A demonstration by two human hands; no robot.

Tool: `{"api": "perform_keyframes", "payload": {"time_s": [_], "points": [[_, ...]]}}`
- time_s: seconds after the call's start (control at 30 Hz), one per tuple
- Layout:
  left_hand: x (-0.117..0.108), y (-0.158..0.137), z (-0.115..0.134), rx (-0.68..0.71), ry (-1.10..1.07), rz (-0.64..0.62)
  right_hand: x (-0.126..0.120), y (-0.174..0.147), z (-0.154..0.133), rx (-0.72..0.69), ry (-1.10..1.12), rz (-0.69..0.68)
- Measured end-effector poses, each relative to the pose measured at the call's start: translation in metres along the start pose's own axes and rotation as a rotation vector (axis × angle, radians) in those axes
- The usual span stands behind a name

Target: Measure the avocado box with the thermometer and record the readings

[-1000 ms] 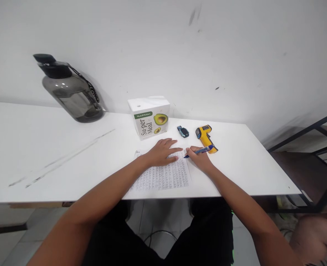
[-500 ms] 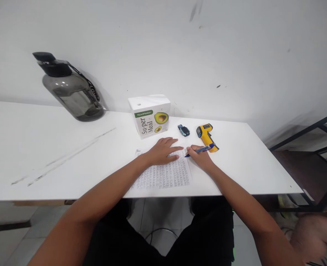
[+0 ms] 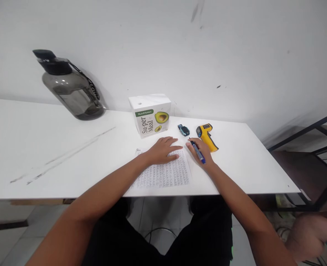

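My left hand [image 3: 163,150] lies flat with its fingers spread over the upper part of a sheet of paper [image 3: 163,175] covered in rows of small handwriting. Just right of the sheet, my right hand [image 3: 202,150] is closed around a blue pen [image 3: 198,152]. The pen slants across the hand, its blue end toward the wrist and its other end pointing away from me. Beyond the right hand lie a yellow infrared thermometer [image 3: 209,139] and a small dark watch [image 3: 184,130] with a bluish patterned strap.
A white box [image 3: 152,118] with avocado pictures stands behind the paper. At the back left is a large grey water bottle [image 3: 74,94] by the wall. The white table [image 3: 69,159] ends at right near a dark metal frame [image 3: 310,147]. Part of another person [image 3: 307,234] shows at lower right.
The pen has turned in my right hand: its tip was at the paper's right edge and now points away, lifted off the sheet. My left hand stays in place.
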State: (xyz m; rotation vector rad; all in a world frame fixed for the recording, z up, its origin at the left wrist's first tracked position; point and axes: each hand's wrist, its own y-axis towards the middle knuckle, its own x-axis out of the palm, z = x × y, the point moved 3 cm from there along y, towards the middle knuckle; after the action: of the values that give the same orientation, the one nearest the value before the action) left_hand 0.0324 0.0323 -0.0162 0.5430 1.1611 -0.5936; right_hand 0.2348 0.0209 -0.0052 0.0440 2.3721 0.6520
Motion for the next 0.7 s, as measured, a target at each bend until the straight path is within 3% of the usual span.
{"api": "perform_keyframes", "payload": {"time_s": [0.13, 0.3, 0.43, 0.6, 0.7], "points": [[-0.006, 0.0, 0.004, 0.042, -0.021, 0.13, 0.007, 0.0, 0.012, 0.026, -0.068, -0.087], [-0.025, -0.003, 0.007, 0.013, -0.09, 0.421, 0.008, 0.001, 0.012, 0.137, -0.064, -0.136], [-0.04, -0.012, -0.002, -0.082, -0.061, 0.661, 0.008, 0.001, 0.009, 0.154, -0.082, -0.146], [-0.058, -0.026, -0.023, -0.311, -0.024, 0.947, 0.009, 0.001, 0.009, 0.062, -0.115, -0.115], [-0.063, -0.031, -0.034, -0.378, -0.055, 1.11, 0.009, 0.001, 0.01, 0.057, -0.128, -0.099]]}}
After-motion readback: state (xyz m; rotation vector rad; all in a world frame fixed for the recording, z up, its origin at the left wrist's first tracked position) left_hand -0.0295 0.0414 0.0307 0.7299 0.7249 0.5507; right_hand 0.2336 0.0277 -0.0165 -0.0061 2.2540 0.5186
